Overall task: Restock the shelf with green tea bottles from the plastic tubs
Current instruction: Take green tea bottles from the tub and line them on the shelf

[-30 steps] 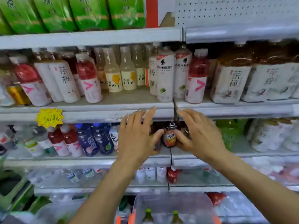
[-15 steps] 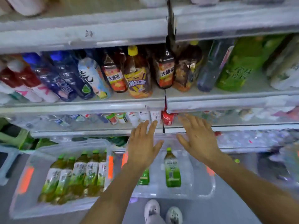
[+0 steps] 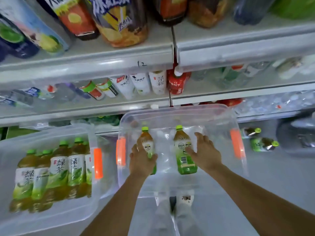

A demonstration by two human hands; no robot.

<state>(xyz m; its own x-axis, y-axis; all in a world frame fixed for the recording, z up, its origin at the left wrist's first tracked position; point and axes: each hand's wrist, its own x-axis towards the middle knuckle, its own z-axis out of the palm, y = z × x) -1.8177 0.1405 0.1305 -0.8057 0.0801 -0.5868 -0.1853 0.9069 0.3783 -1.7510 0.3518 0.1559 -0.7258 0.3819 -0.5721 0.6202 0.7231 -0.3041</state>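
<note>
Two green-capped tea bottles (image 3: pixel 185 160) lie in the clear plastic tub (image 3: pixel 179 110) at centre: our left hand (image 3: pixel 141 161) curls round the left bottle (image 3: pixel 147 141); our right hand (image 3: pixel 206 154), fingers straight, touches the right bottle (image 3: pixel 184 165). Lower-left bottles (image 3: pixel 58 167) read 绿茶.

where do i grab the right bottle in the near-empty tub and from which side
Grip the right bottle round its labelled middle, the straight part below the tapering shoulder. It seems to lie flat in the tub, cap toward the shelf, with free room either side, so come from above and the right, where the right hand touches the label.
</note>
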